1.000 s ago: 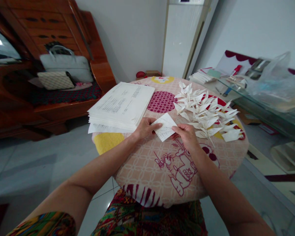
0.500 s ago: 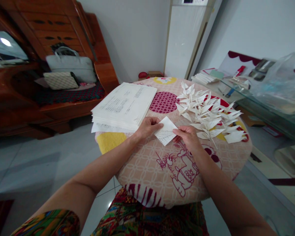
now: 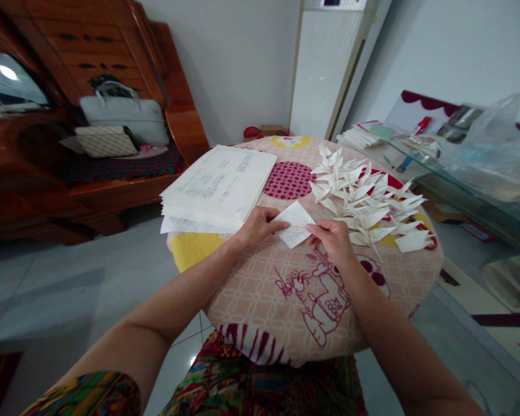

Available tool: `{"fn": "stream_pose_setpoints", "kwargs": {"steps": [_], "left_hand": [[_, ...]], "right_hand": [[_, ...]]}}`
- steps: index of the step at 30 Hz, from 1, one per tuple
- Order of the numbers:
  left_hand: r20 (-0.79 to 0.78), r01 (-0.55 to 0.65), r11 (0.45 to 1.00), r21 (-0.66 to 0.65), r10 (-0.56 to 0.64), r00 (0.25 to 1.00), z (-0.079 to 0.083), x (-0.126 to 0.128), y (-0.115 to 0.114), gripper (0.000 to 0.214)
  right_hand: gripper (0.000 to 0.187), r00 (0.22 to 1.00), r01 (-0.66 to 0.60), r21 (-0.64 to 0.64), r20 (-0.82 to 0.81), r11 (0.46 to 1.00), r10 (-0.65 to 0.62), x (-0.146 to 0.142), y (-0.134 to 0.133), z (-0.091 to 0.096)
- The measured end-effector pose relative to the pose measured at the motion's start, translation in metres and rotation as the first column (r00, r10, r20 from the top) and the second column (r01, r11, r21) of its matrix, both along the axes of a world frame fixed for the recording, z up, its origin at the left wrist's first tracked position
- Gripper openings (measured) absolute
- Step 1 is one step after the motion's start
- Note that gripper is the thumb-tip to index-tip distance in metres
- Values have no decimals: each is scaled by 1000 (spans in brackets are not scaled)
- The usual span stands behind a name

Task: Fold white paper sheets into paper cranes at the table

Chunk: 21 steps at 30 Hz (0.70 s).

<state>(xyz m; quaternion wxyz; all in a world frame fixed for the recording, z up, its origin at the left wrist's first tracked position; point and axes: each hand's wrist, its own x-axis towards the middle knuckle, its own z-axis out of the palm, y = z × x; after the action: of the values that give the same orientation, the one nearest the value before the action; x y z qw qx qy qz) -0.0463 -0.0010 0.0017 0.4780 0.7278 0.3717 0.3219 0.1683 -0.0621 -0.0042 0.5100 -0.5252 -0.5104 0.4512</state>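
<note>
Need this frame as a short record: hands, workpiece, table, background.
left hand: pinches the left corner of the paper square
right hand: pinches its right corner
paper square: white, turned like a diamond, writing on the lower part
table: rounded, patterned cloth
table, left side: stack of printed sheets
table, right side: cluster of folded paper shapes
background, left: wooden bench with grey bag and checked purse
background, right: clear plastic bag

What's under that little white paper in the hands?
Patterned tablecloth shows around the white paper, which the left hand and right hand hold at its sides. The spot straight beneath is covered by the paper, so I can't see what's there.
</note>
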Motion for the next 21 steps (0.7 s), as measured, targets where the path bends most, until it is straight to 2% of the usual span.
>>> {"fn": "stream_pose_setpoints", "kwargs": {"steps": [3, 5, 7, 9, 11, 13, 16, 19, 21], "left_hand": [[-67, -38, 976, 215, 54, 996, 3, -3, -2, 40], [-116, -16, 926, 376, 64, 991, 7, -7, -4, 38], [-173, 61, 851, 521, 36, 984, 10, -11, -4, 31], [-228, 161, 751, 640, -15, 974, 11, -15, -4, 26], [-266, 238, 641, 730, -55, 962, 8, -19, -3, 25], [-313, 304, 547, 780, -79, 946, 3, -21, -2, 26], [-435, 430, 456, 779, -101, 895, -3, -23, -5, 27], [-567, 567, 424, 707, -141, 812, -6, -28, -11, 27], [-609, 612, 452, 648, -175, 774, -6, -33, -16, 22]], "right_hand": [[27, 990, -6, 97, 143, 995, -8, 5, 0, 0], [22, 962, -32, 215, 273, 976, -28, 9, -1, 2], [17, 904, -88, 369, 420, 925, -81, 12, -2, 2], [15, 819, -175, 502, 551, 847, -157, 14, -3, 1], [20, 712, -276, 561, 664, 780, -226, 12, -6, -1], [24, 572, -371, 549, 770, 749, -281, 8, -10, -3], [26, 341, -495, 460, 883, 737, -323, -2, -17, -6], [26, 208, -606, 365, 930, 707, -302, -9, -24, -10], [26, 179, -649, 315, 948, 692, -262, -10, -27, -12]]}}
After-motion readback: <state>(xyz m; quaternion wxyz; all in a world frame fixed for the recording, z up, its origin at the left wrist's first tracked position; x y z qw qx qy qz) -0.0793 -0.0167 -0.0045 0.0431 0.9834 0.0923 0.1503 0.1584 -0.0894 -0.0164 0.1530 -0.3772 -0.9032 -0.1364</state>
